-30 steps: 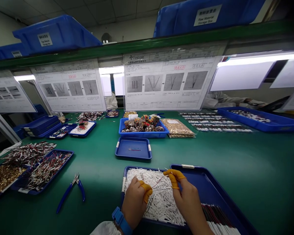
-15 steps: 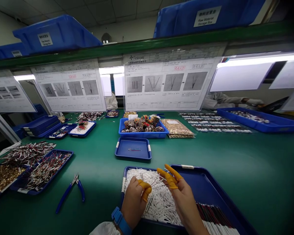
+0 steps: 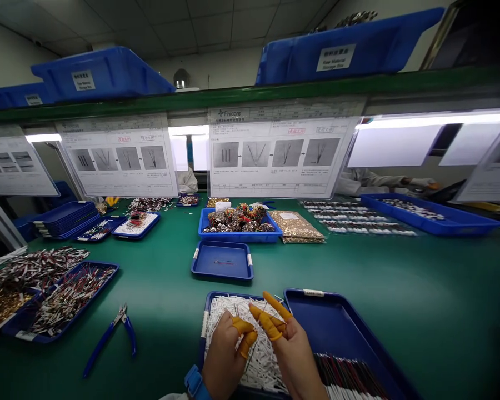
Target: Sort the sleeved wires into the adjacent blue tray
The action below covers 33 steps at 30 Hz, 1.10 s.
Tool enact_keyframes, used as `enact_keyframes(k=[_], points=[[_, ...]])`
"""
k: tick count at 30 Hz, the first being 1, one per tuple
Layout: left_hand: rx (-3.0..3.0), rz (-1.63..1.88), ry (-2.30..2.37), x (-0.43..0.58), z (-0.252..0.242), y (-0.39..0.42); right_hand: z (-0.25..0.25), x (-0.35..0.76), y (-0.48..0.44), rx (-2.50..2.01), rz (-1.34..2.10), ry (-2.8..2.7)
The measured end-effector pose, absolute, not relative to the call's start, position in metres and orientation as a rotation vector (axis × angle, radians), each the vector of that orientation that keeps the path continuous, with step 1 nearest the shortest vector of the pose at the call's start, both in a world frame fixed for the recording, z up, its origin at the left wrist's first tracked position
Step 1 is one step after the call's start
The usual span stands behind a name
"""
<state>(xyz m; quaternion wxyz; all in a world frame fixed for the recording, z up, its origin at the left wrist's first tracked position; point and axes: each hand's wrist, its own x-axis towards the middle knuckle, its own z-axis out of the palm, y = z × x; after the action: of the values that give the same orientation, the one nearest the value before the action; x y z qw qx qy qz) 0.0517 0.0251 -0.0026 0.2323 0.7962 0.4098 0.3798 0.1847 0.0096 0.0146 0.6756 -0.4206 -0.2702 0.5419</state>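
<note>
Yellow finger cots cover the thumb and fingers of both hands. My left hand (image 3: 227, 350), with a blue wrist strap (image 3: 195, 383), is closed in a pinch on thin wires (image 3: 236, 309), whose ends poke out around the fingertips. Close beside it, my right hand (image 3: 294, 347) has its fingertips together at the same wires, index finger extended. Both are above a blue tray (image 3: 204, 328) full of short white tubes (image 3: 260, 366). To the right, another blue tray (image 3: 329, 316) holds a row of black and red wires with white ends (image 3: 350, 375), partly covered by my right hand.
Blue-handled cutters (image 3: 119, 328) lie open at left, near trays of wire pieces (image 3: 73, 300) and gold parts (image 3: 4, 305). A small tray (image 3: 223, 272) with a few wires stands ahead. Behind it are a bin of bundled parts (image 3: 239, 236) and a bag (image 3: 298, 228). A co-worker's sleeve (image 3: 370, 180) shows beyond.
My right hand has moved left, closer to my left hand, and the fingertips of both now almost meet. The camera view has tilted up slightly.
</note>
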Motion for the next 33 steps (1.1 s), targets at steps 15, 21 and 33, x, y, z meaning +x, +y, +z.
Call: enact_keyframes(k=[15,21,33], points=[[2.143,1.125,1.11,0.052,0.006,0.021,0.007,0.176,0.009,-0.952,1.21,-0.569],[2.156,1.141,1.151,0.047,0.007,0.027,0.01,0.172,0.006,-0.912,1.274,-0.71],[2.423,1.064,1.166,0.05,-0.003,0.022,-0.003,0.175,0.008,-1.101,1.057,-0.944]])
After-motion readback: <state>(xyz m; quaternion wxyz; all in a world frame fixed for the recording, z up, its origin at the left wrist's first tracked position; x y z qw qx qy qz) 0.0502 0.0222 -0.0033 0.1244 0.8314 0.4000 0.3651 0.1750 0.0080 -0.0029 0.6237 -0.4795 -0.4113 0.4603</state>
